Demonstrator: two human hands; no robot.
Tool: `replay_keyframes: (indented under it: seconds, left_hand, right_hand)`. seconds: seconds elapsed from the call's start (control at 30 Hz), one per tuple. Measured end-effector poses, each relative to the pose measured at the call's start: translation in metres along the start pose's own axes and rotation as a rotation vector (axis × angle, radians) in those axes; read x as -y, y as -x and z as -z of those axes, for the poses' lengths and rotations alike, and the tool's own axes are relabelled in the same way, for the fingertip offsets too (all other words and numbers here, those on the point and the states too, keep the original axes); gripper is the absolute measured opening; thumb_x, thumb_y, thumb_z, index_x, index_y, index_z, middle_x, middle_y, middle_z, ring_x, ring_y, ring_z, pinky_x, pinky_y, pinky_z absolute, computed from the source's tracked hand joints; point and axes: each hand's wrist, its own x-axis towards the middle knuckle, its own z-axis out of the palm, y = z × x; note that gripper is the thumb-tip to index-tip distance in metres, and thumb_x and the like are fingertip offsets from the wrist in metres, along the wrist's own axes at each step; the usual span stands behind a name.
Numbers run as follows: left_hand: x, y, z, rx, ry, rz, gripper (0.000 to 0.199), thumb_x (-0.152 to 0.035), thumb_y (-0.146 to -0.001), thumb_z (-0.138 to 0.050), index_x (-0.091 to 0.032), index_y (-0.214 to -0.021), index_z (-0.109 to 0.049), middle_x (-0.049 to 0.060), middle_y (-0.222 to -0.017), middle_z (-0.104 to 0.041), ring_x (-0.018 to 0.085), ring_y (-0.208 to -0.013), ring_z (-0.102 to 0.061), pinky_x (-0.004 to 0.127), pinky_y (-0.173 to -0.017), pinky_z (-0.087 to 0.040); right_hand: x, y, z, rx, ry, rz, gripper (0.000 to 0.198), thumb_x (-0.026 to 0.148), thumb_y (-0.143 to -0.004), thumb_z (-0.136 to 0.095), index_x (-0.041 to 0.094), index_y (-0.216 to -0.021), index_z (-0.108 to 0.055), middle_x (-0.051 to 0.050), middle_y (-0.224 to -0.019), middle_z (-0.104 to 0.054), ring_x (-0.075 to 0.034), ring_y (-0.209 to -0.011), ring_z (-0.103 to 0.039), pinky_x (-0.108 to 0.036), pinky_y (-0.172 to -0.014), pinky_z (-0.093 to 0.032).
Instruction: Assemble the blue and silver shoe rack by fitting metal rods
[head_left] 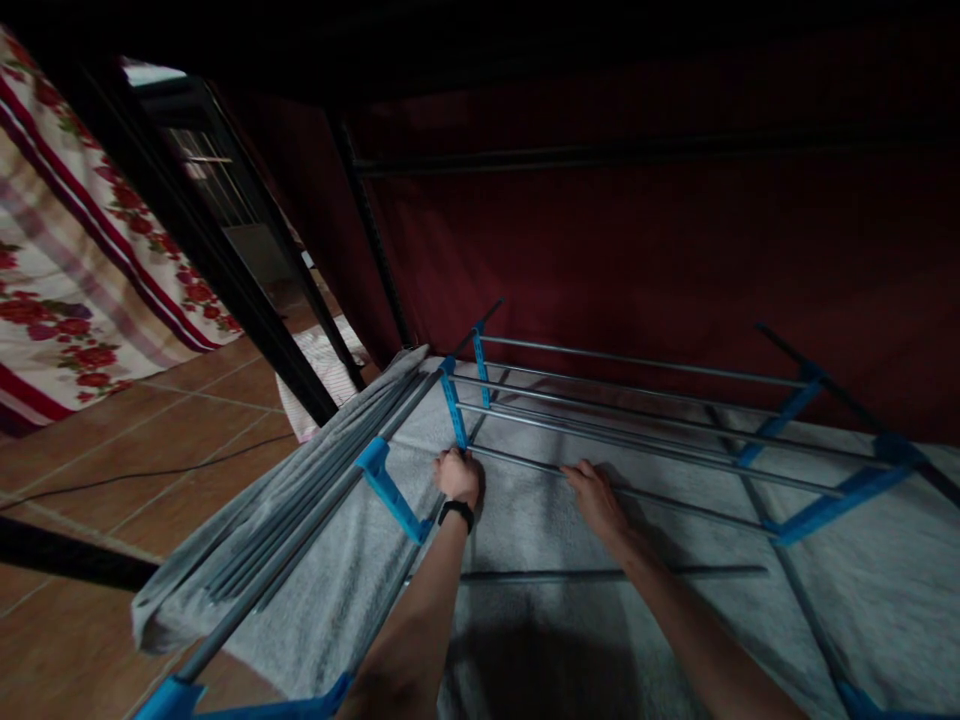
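A partly assembled rack of grey metal tubes and blue plastic brackets lies on a grey cloth. My left hand (457, 477), with a black band at the wrist, is closed at the lower end of a blue bracket (454, 400), where a tube meets it. My fingers hide that joint. To its right, my right hand (596, 495) pinches the same metal tube (517, 459) partway along. The tube's far end meets a wide blue bracket (840, 505). Several other tubes run parallel behind it. Another blue bracket (394, 490) stands left of my left hand.
Several loose tubes (315, 490) lie along the cloth's left side. One more loose tube (540, 576) rests nearer me. A dark metal post (217, 260) rises at left, and a dark red curtain (637, 260) hangs behind. A cable (150, 472) crosses the tiled floor.
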Motion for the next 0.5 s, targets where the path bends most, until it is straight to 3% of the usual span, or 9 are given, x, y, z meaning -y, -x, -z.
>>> replay_keyframes:
  seconds: [0.2,0.5]
  left_hand:
    - [-0.0035,0.0008,-0.002,0.015,-0.003,0.041,0.03,-0.031,-0.096,-0.047,-0.015,-0.108,-0.069,0.017,-0.111,-0.069,0.034,-0.117,-0.056,0.044,-0.091,-0.041]
    - [-0.0036,0.0029,-0.0036,0.014,0.008,0.037,0.026,-0.028,-0.093,-0.05,-0.016,-0.108,-0.068,0.019,-0.114,-0.067,0.036,-0.117,-0.055,0.045,-0.088,-0.042]
  right_hand:
    - [-0.0034,0.0003,-0.0019,-0.012,0.004,0.026,0.05,0.006,-0.093,-0.037,0.022,-0.128,-0.068,-0.007,-0.115,-0.066,-0.019,-0.104,-0.061,-0.027,-0.095,-0.046]
    - [0.0009,0.002,0.0012,-0.024,0.021,0.032,0.051,0.006,-0.09,-0.038,0.022,-0.127,-0.07,-0.007,-0.112,-0.069,-0.019,-0.098,-0.062,-0.028,-0.091,-0.046]
